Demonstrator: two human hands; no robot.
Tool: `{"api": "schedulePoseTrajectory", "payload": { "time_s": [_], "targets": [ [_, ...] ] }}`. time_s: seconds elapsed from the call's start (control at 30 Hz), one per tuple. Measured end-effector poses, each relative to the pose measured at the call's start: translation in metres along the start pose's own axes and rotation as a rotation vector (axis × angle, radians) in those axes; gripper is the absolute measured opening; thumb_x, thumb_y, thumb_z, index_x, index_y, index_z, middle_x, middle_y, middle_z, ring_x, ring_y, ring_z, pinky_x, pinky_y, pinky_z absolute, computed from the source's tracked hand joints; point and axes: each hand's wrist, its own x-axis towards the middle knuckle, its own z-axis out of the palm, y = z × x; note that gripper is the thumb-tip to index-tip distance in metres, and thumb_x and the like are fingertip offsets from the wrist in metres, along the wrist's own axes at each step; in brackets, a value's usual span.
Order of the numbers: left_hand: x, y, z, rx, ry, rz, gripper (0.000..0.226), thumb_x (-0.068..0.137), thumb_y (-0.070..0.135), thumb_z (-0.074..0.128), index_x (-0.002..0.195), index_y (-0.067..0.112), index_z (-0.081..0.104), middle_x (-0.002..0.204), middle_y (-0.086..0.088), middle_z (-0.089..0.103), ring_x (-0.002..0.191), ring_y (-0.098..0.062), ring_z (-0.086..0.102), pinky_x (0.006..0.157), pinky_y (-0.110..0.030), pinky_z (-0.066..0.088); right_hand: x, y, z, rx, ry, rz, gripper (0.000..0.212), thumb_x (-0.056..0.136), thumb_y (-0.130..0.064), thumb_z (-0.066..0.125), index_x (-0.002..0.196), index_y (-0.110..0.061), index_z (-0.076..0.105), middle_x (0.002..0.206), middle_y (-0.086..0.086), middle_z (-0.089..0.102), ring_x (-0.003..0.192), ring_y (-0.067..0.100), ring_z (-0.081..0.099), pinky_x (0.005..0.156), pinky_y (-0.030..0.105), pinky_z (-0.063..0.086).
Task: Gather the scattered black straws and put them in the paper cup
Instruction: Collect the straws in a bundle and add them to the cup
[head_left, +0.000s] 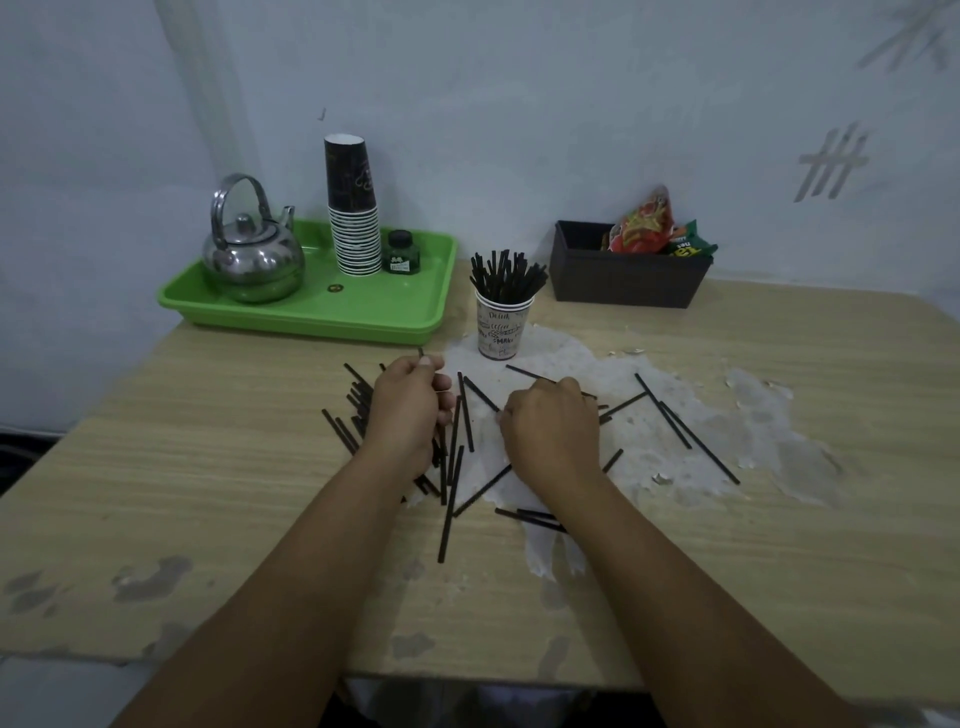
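Observation:
Several black straws (670, 415) lie scattered across the middle of the wooden table (208, 467). A white printed paper cup (503, 328) stands upright behind them and holds a bunch of black straws (506, 275). My left hand (410, 410) rests on the left pile, fingers closed around a bundle of straws (358, 410) whose ends stick out past the thumb. My right hand (550, 426) is palm down just right of it, fingertips pinching a single straw (524, 372) that points toward the cup. More straws lie under both wrists.
A green tray (363, 312) at the back left carries a steel kettle (252, 252), a stack of paper cups (353, 208) and a small dark bottle (401, 253). A dark box (623, 275) with snack packets stands at the back right. The table's veneer is peeled around the straws.

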Motion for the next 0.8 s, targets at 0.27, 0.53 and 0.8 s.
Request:
{"api": "schedulePoseTrajectory", "payload": {
  "time_s": [0.27,0.53,0.8],
  "targets": [
    [0.001,-0.002,0.004,-0.034,-0.035,-0.060,0.013,0.099,0.012,0.046,0.091,0.011,0.056,0.073,-0.003,0.050,0.058,-0.011,0.044,0.048,-0.022,0.032,-0.001,0.002,0.009,-0.025,0.007,0.046,0.022,0.095,-0.019,0.043,0.110,-0.011,0.057,0.115,0.010,0.057,0.109,0.031,0.044,0.092,0.042,0.032],
    [-0.002,-0.004,0.020,0.132,-0.189,0.018,0.023,0.095,0.030,0.058,0.088,0.009,0.066,0.073,0.000,0.058,0.060,-0.010,0.047,0.055,-0.025,0.036,0.000,0.001,0.003,0.318,0.061,-0.009,0.021,0.101,-0.032,0.042,0.105,-0.020,0.059,0.105,0.001,0.062,0.103,0.024,0.048,0.084,0.038,0.032],
    [0.002,0.000,0.027,0.070,-0.079,-0.012,0.027,0.102,0.020,0.042,0.078,0.014,0.055,0.071,-0.002,0.054,0.058,-0.013,0.041,0.050,-0.025,0.031,0.020,0.051,-0.016,0.371,-0.019,0.127,0.033,0.100,-0.019,0.044,0.128,-0.026,0.059,0.130,0.003,0.058,0.120,0.028,0.046,0.101,0.049,0.040]
  ]
}}
